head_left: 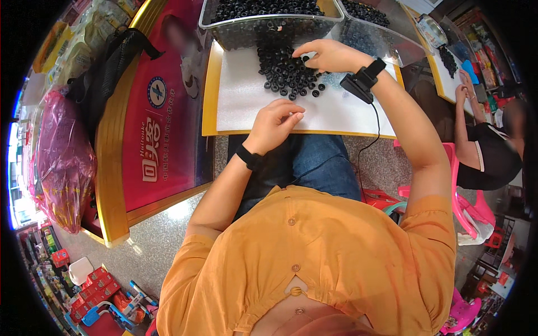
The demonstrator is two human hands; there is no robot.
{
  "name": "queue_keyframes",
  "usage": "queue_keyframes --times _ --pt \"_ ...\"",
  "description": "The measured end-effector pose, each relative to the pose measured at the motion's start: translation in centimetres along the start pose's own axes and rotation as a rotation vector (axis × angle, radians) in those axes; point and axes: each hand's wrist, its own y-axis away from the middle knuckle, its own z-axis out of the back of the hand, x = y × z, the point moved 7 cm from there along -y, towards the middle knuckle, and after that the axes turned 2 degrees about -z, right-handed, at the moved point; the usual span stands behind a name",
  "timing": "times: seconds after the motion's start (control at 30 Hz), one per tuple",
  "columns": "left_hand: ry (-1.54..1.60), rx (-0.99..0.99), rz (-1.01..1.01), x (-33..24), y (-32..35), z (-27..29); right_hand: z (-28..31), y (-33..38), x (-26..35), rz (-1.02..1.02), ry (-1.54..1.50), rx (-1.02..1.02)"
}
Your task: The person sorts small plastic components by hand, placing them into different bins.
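A heap of small black rings (287,74) lies on a white foam sheet (241,101) on the table in front of me. My right hand (328,55) rests at the heap's right edge, fingers curled and pinching among the rings; a black device is strapped to that wrist. My left hand (274,123) hovers over the sheet's near edge, below the heap, with fingertips pinched together; whether something small sits between them is too small to tell. A black band circles the left wrist.
Two clear plastic bins (263,25) full of black rings stand behind the sheet. A red and yellow counter (162,112) runs along the left, with a pink bag (61,162) beyond it. Another person (482,145) sits at the right by a pink stool.
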Motion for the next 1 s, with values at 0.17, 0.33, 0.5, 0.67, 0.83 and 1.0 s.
queue_keyframes --times 0.17,0.33,0.5,0.67,0.83,1.0 --pt "0.001 0.03 -0.007 0.2 -0.1 0.1 1.9 2.1 -2.8 -0.043 -0.122 -0.133" --pt "0.035 0.037 0.013 0.6 0.0 0.1 2.0 3.2 -4.8 0.001 0.225 -0.242" --pt "0.07 0.052 0.004 0.8 0.0 -0.1 0.3 2.9 -5.9 0.003 0.359 -0.287" --pt "0.072 0.053 0.03 0.9 0.1 0.1 -0.4 1.6 -3.5 -0.01 0.152 -0.151" --pt "0.108 0.052 0.051 1.1 -0.1 0.0 -0.1 -1.3 -5.1 0.11 0.315 -0.38" --pt "0.136 0.058 0.082 1.1 0.0 0.1 -1.4 -2.9 -4.1 0.093 0.435 -0.298"
